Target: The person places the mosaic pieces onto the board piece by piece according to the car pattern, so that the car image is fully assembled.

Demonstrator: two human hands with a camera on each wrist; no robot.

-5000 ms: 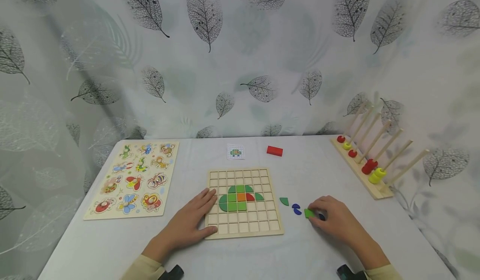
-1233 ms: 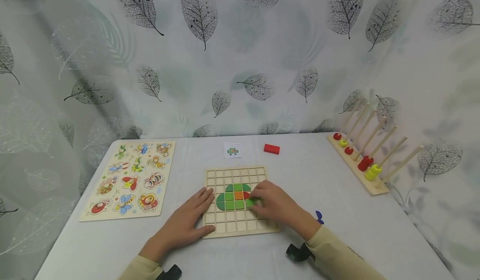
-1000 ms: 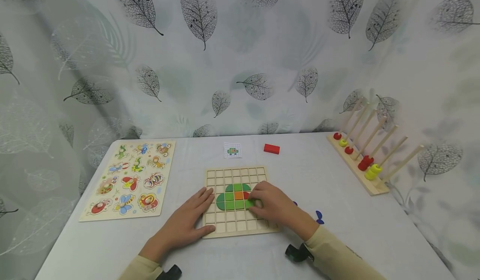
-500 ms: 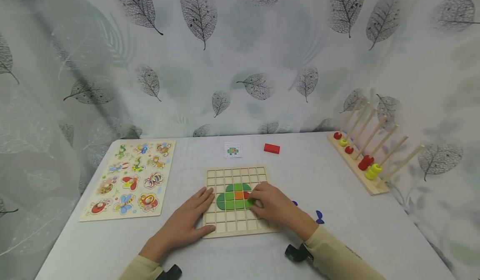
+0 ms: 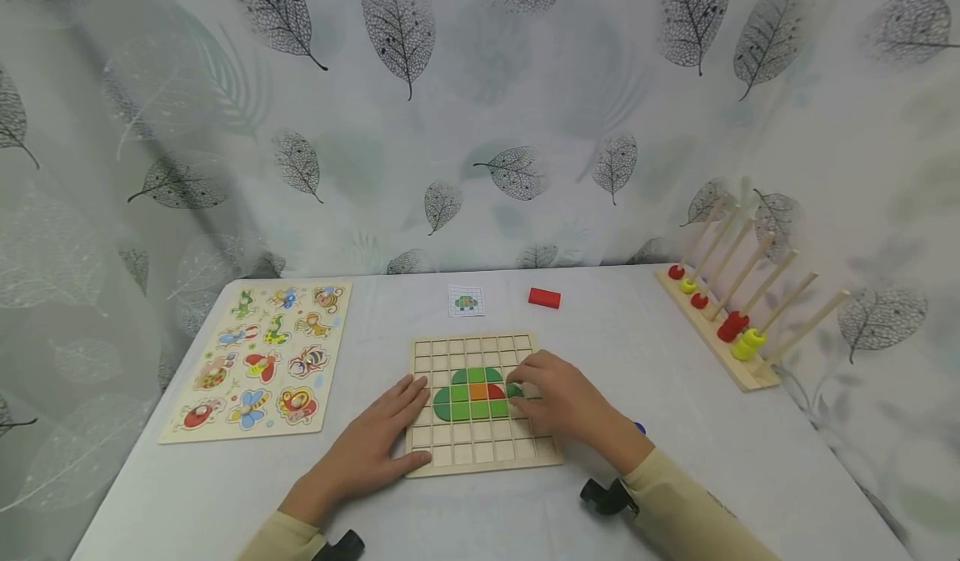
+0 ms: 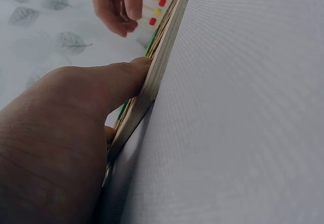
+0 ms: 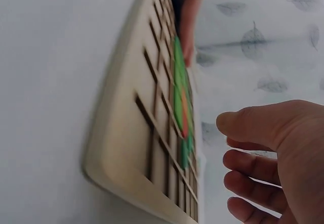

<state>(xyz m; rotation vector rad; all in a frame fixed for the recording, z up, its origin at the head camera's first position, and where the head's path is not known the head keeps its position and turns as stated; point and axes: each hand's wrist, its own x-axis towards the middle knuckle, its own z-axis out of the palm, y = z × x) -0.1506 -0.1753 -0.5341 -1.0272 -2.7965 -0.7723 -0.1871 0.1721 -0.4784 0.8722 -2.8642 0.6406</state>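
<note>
The wooden grid board (image 5: pixel 480 456) lies in the middle of the table. Green, orange and red pieces fill part of it, among them a green square (image 5: pixel 498 408) at the lower right of the pattern. My left hand (image 5: pixel 378 432) rests on the board's left edge, fingers stretched out, thumb (image 6: pixel 121 77) against the rim. Over the right part of the board hovers my right hand (image 5: pixel 562 394), near a green quarter-circle piece (image 5: pixel 513 390). The right wrist view shows its thumb (image 7: pixel 243 123) and loosely bent fingers apart, with nothing between them.
Behind the board lie a small pattern card (image 5: pixel 467 301) and a red block (image 5: pixel 543 298). An insect puzzle board (image 5: pixel 258 363) is at left. A peg rack (image 5: pixel 716 328) with red and yellow beads stands at right. A blue piece (image 5: pixel 640 428) shows past my right forearm.
My right hand carried the green square from the table at right onto the board. In the last half second it has let go, lifted and shifted slightly right. The left hand stays put.
</note>
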